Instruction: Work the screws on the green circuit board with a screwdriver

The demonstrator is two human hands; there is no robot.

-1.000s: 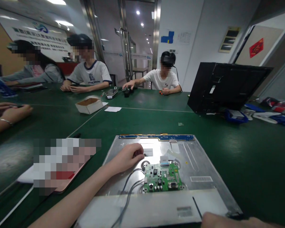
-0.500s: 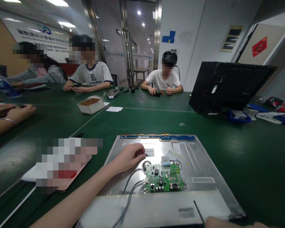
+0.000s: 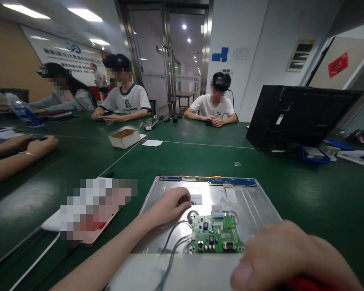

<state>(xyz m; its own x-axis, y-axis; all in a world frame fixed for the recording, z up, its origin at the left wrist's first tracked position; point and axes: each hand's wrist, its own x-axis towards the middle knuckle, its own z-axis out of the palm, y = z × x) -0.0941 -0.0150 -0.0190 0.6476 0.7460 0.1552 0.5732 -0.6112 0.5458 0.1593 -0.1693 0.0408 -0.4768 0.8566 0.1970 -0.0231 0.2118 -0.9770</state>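
Note:
A flat display panel (image 3: 170, 190) with a bare metal back lies in front of me. On it sits a green circuit board (image 3: 215, 233) with grey cables (image 3: 173, 251) running from its left side. My left hand (image 3: 173, 205) rests on the panel's upper left, its fingers curled closed. Tiny dark bits, perhaps screws, show at its fingertips. My right hand (image 3: 279, 254), blurred, is closed above the panel's lower right. Under it shows the red handle (image 3: 305, 283) of a screwdriver; the shaft is hidden now.
A black monitor housing (image 3: 300, 121) stands at the right beside a blue tray (image 3: 313, 155). At the left lie a pink-edged phone-like thing (image 3: 107, 224) and a white cable (image 3: 36, 258). Farther off are a small white box (image 3: 125, 139) and several seated people. Another person's hands (image 3: 42, 147) rest at left.
My right hand has risen from the bottom edge over the panel's right side, and the screwdriver shaft has gone from sight. My left hand stays on the panel. The view has shifted slightly.

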